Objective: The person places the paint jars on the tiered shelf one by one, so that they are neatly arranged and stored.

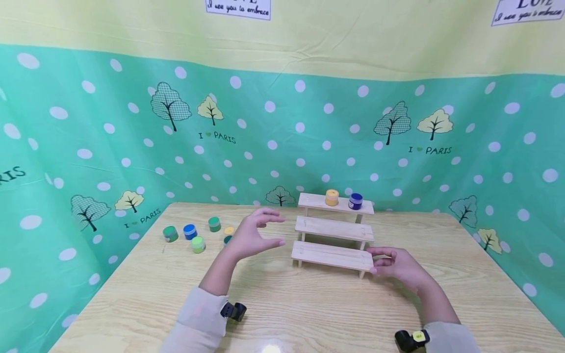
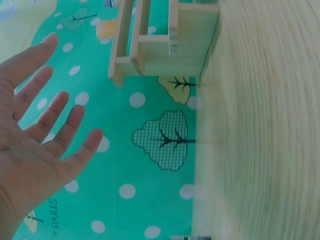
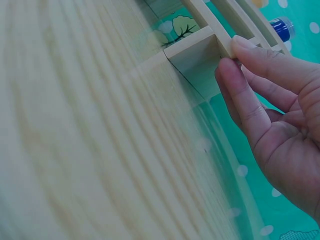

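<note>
A three-tier wooden step rack (image 1: 332, 256) stands on the table, with a yellow-orange paint jar (image 1: 332, 198) and a dark blue paint jar (image 1: 355, 201) on its top step. My right hand (image 1: 399, 267) is at the right end of the lowest step. In the right wrist view, thumb and forefinger pinch the corner of that step (image 3: 226, 46). Left of the rack, my left hand (image 1: 252, 236) is held in the air with thumb and fingers apart and nothing between them. Its spread fingers (image 2: 65, 132) show in the left wrist view, apart from the rack.
Several paint jars stand on the left of the table: a green jar (image 1: 170, 234), a blue jar (image 1: 190, 232), a light green jar (image 1: 198, 244) and another green jar (image 1: 214, 224). A yellow jar (image 1: 228, 230) and a dark teal one are partly behind my left hand. A dotted curtain (image 1: 247, 171) hangs behind.
</note>
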Demonstrator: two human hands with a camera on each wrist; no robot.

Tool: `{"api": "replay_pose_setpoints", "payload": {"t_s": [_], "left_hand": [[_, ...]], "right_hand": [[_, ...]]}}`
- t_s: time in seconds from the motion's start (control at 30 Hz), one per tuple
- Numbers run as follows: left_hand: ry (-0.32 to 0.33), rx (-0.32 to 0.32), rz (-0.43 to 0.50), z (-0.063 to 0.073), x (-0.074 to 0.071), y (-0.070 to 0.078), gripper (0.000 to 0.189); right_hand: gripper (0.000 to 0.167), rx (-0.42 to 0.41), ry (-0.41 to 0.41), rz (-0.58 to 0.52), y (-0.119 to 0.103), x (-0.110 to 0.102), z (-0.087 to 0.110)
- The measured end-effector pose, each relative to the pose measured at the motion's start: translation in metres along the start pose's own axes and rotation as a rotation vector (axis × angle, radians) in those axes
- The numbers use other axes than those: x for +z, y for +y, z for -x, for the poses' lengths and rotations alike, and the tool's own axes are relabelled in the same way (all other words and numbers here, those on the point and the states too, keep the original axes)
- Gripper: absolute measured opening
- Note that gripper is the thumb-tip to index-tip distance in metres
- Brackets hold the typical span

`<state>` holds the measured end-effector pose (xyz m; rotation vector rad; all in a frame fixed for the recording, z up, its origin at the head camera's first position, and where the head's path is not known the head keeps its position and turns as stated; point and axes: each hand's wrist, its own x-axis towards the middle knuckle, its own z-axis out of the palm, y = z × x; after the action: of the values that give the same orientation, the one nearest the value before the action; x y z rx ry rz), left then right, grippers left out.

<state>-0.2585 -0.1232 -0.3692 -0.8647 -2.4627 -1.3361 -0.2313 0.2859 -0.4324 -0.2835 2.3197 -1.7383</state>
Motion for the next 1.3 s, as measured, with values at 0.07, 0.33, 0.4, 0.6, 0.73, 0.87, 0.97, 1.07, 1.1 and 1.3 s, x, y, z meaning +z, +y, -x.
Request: {"api": "replay_pose_setpoints", "payload": {"t_s": [0.07,0.33,0.4,0.6,0.73,0.87,0.97,1.07,1.1,1.3], "left_hand": [[0.007,-0.003,-0.012,0.003,-0.004,0.0,0.049],[0.019,-0.016,-0.027,0.014,-0.02,-0.002,0.049],[0.022,-0.021,-0.03,0.016,-0.024,-0.003,0.049],[0.028,-0.049,-0.048,0.024,-0.037,-0.007,0.05],[0.028,-0.059,-0.065,0.031,-0.048,-0.009,0.052],[0.037,-0.076,-0.081,0.037,-0.06,-0.013,0.054],[0.045,-0.101,-0.089,0.042,-0.068,-0.015,0.055],[0.054,-0.118,-0.099,0.047,-0.076,-0.018,0.056],[0.057,-0.118,-0.102,0.049,-0.078,-0.02,0.056],[0.069,-0.132,-0.095,0.058,-0.089,-0.029,0.057]], "right_hand": [[0.068,-0.004,-0.001,0.001,-0.001,0.0,0.0],[0.069,-0.005,-0.004,-0.007,0.0,0.0,0.0],[0.07,-0.003,-0.001,-0.004,0.0,0.0,0.0],[0.069,0.002,0.001,0.004,0.001,0.001,0.0],[0.069,0.018,0.016,0.009,0.0,0.001,0.0],[0.069,0.016,0.011,0.009,0.001,0.0,0.0],[0.07,0.008,0.002,0.013,0.002,-0.001,-0.001],[0.07,0.014,0.009,0.012,0.003,-0.001,-0.001],[0.07,0.013,0.009,0.013,0.003,-0.001,-0.001],[0.069,0.005,0.01,0.012,0.002,-0.001,0.0]]}}
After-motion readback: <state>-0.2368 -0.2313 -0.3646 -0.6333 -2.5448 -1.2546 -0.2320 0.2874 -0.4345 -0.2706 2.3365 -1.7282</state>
